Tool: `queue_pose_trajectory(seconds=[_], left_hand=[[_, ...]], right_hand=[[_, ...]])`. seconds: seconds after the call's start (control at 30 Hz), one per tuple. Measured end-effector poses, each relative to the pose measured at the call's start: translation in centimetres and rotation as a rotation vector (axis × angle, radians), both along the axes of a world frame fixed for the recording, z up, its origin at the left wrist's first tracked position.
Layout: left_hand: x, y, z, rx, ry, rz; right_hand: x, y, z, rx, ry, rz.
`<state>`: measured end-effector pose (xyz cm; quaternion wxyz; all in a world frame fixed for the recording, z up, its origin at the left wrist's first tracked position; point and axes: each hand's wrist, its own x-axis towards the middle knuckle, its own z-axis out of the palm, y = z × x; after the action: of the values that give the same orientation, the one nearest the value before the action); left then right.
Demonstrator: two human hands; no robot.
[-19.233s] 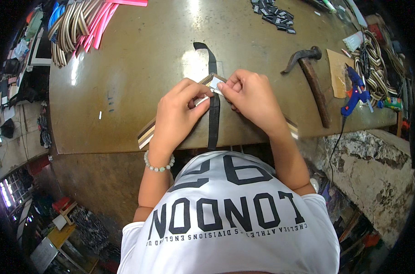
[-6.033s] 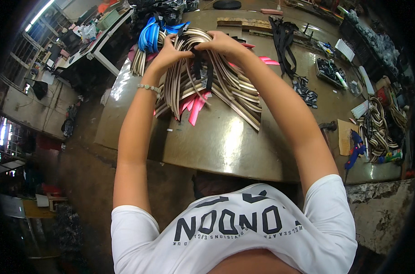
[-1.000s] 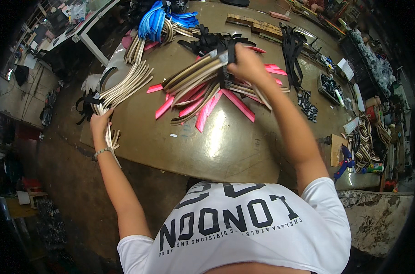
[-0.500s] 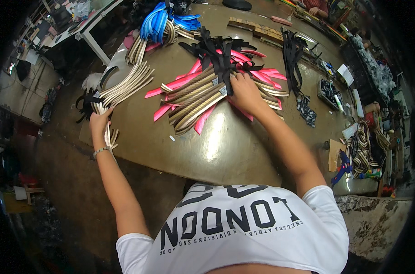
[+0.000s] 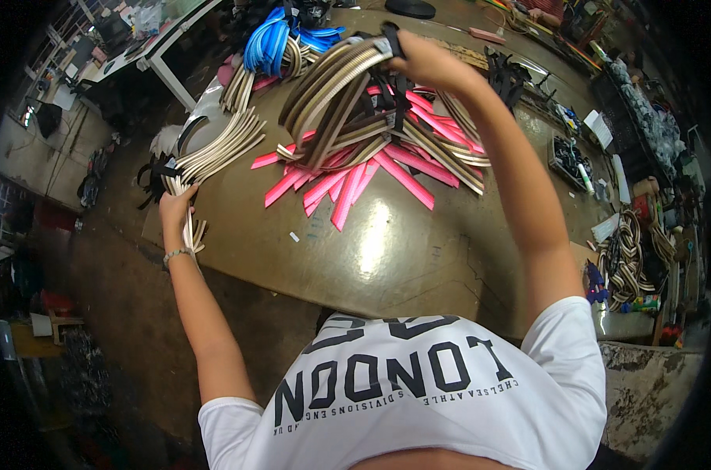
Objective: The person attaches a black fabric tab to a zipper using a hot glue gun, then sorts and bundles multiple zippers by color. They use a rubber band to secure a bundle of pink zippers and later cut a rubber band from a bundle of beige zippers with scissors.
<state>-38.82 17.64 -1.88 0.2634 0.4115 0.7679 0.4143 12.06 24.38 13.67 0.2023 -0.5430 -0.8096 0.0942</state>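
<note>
At the upper centre, striped straps (image 5: 312, 92) are held over pink straps (image 5: 342, 205) on the table (image 5: 418, 291) by the right hand (image 5: 424, 61), its fingers wrapped around the bundle's black end. At centre left, cream straps (image 5: 224, 149) are clasped by the left hand (image 5: 177, 210), fingers curled closely. Strips could be shed through uneven gripping, or the pink ones disarranged by trailing tails.

A workshop — a small production one, it seems: bundles of striped straps (image 5: 316, 94), pink strips (image 5: 406, 184) and blue strips (image 5: 265, 51) crowd a broad counter (image 5: 332, 266), with a glue gun (image 5: 596, 282) and coiled webbing (image 5: 626, 262) at its right end. The floor (image 5: 128, 313) is stained, and rough, patchy masonry (image 5: 653, 384) shows below — hardly a home's finish.
</note>
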Motion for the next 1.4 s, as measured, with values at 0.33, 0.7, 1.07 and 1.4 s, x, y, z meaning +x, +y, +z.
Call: queue_pose_trajectory(seconds=[0.33, 0.7, 1.07, 1.4], left_hand=[[0.4, -0.2, 0.6, -0.078, 0.030, 0.026], [1.0, -0.8, 1.1, 0.012, 0.028, -0.020], [1.4, -0.9, 1.4, -0.001, 0.013, 0.006], [1.2, -1.0, 1.7, -0.085, 0.068, -0.055]], right_hand=[[0.8, -1.9, -12.4, -0.055, 0.060, -0.141], [-1.5, -0.6, -6.5, -0.135, -0.109, 0.081], [-2.5, 0.5, -7.8, 0.086, -0.244, -0.006], [0.9, -4.7, -12.4, 0.172, -0.364, -0.069]])
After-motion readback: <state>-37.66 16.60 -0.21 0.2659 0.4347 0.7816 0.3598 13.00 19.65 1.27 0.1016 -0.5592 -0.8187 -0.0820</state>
